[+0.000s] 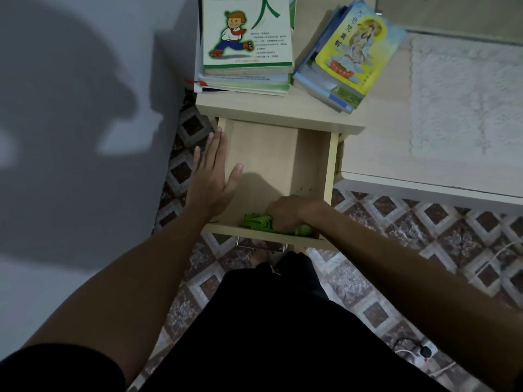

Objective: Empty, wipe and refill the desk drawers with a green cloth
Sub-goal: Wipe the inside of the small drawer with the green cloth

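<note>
The drawer [263, 168] stands pulled out below the surface [283, 114]. The right hand [285, 212] is closed over the green cloth [259, 222], pressing it into the drawer's near corner. The left hand [213, 176] lies flat with fingers spread on the drawer's left wall. Two book stacks [249, 52] sit on the surface.

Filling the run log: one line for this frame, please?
step: wiping | drawer: open, emptied | right hand: pressing green cloth at front inside edge | left hand: flat on left wall | books: stacked on desk top
</note>
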